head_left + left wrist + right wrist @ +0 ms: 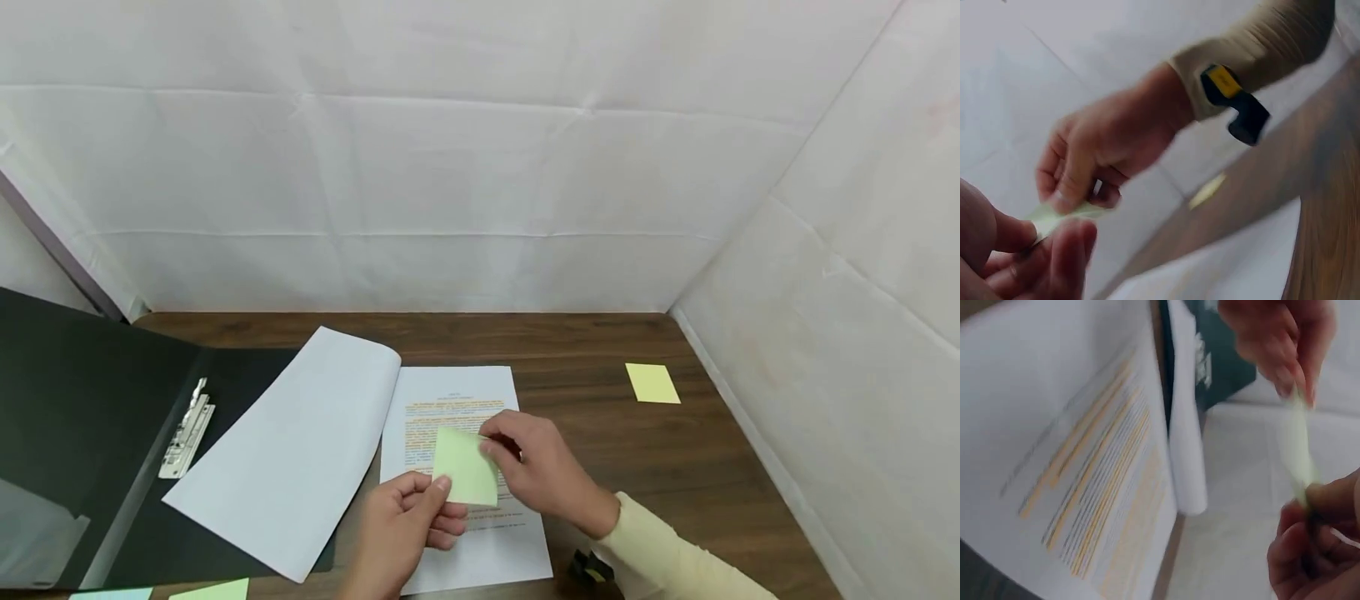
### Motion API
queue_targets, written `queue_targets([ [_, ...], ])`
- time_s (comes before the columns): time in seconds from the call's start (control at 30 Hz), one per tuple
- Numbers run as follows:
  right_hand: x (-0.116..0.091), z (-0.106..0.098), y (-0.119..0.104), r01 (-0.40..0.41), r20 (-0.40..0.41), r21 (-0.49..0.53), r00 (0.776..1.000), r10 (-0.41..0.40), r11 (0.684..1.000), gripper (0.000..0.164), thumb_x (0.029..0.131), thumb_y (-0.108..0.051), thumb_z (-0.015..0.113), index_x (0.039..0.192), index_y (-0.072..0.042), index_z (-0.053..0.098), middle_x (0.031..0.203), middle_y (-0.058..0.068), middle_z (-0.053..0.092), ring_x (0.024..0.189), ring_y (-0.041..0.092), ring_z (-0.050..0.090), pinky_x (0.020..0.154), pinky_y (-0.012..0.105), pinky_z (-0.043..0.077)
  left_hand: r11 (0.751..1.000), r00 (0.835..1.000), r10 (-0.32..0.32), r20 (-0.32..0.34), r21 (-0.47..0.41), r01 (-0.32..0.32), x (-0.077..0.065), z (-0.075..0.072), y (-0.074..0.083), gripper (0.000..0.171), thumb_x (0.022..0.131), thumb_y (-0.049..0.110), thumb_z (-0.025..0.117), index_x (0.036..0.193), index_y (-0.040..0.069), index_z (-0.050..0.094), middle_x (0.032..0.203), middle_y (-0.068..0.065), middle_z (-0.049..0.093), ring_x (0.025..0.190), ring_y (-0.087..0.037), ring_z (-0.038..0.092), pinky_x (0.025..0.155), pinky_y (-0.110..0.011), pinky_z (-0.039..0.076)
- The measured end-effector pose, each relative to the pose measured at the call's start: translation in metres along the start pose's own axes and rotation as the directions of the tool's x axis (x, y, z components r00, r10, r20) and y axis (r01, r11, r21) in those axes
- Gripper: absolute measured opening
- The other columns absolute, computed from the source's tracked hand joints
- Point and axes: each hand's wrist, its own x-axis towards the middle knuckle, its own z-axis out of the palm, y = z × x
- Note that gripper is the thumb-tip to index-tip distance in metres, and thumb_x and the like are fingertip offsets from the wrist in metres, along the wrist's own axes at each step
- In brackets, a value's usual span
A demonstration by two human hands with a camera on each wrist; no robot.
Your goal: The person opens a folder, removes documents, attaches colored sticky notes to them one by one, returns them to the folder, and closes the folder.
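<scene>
Both hands hold a pale green sticky note (467, 468) above a printed sheet (480, 562). My left hand (405, 525) pinches its lower left corner between thumb and fingers. At the upper right edge, my right hand (543, 467) grips it with thumb and fingertips. The sheet carries text with orange and blue highlighting, partly hidden by the note and hands. In the right wrist view the note (1297, 450) stretches between the two hands, seen nearly edge-on and blurred.
To the left lies an open black folder (45, 383) with a metal clip (187, 437). White pages (292, 467) curl back over it. A yellow sticky note (652, 383) lies on the wooden table (600, 354) at right. Green (213, 591) and blue notes (112, 595) show at the front edge.
</scene>
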Motion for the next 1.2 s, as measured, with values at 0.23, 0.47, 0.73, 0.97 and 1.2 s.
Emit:
queue_targets([
  [0.23, 0.022, 0.01, 0.034, -0.127, 0.102, 0.03, 0.987, 0.123, 0.991, 0.01, 0.1, -0.005, 0.067, 0.1, -0.009, 0.076, 0.086, 0.001, 0.072, 0.065, 0.003, 0.05, 0.06, 0.02, 0.046, 0.944, 0.999, 0.026, -0.044, 0.33, -0.01, 0.031, 0.002, -0.009, 0.026, 0.101, 0.015, 0.063, 0.084, -0.001, 0.073, 0.063, -0.001, 0.066, 0.051, -0.009, 0.054, 0.048, -0.022, 0.045],
  [0.47, 0.034, 0.029, 0.064, -0.227, 0.146, -0.058, 0.962, 0.233, 0.972, 0.009, 0.099, -0.01, 0.07, 0.092, -0.014, 0.071, 0.076, -0.006, 0.066, 0.065, 0.007, 0.052, 0.061, 0.021, 0.046, 0.775, 0.992, 0.108, -0.058, 0.63, -0.048, 0.052, 0.006, -0.015, 0.031, 0.095, 0.019, 0.069, 0.066, 0.01, 0.068, 0.059, 0.002, 0.06, 0.057, -0.014, 0.053, 0.052, -0.027, 0.037],
  [0.73, 0.035, 0.042, 0.074, -0.304, 0.189, -0.127, 0.927, 0.324, 0.944, 0.014, 0.1, -0.014, 0.07, 0.086, -0.016, 0.068, 0.072, -0.006, 0.061, 0.063, 0.008, 0.051, 0.057, 0.021, 0.042, 0.709, 0.994, 0.097, -0.059, 0.705, -0.027, 0.06, 0.007, -0.023, 0.039, 0.093, 0.018, 0.071, 0.056, 0.015, 0.059, 0.053, 0.005, 0.053, 0.05, -0.012, 0.047, 0.046, -0.024, 0.031],
  [0.97, 0.035, 0.046, 0.067, -0.302, 0.193, -0.18, 0.922, 0.335, 0.936, 0.02, 0.098, -0.014, 0.072, 0.079, -0.018, 0.066, 0.068, -0.006, 0.058, 0.06, 0.008, 0.049, 0.055, 0.021, 0.04, 0.594, 0.985, 0.168, -0.044, 0.802, -0.065, 0.059, 0.006, -0.024, 0.033, 0.084, 0.02, 0.075, 0.063, 0.014, 0.05, 0.052, 0.003, 0.046, 0.048, -0.014, 0.042, 0.045, -0.027, 0.027],
  [1.2, 0.036, 0.049, 0.06, -0.303, 0.168, -0.283, 0.918, 0.358, 0.91, 0.028, 0.093, -0.026, 0.08, 0.074, -0.017, 0.061, 0.062, -0.006, 0.055, 0.056, 0.008, 0.046, 0.053, 0.022, 0.037, 0.521, 0.986, 0.165, 0.012, 0.848, -0.097, 0.062, 0.004, -0.022, 0.052, 0.089, 0.03, 0.08, 0.138, 0.019, 0.066, 0.084, -0.014, 0.077, 0.057, -0.019, 0.054, 0.048, -0.033, 0.037],
])
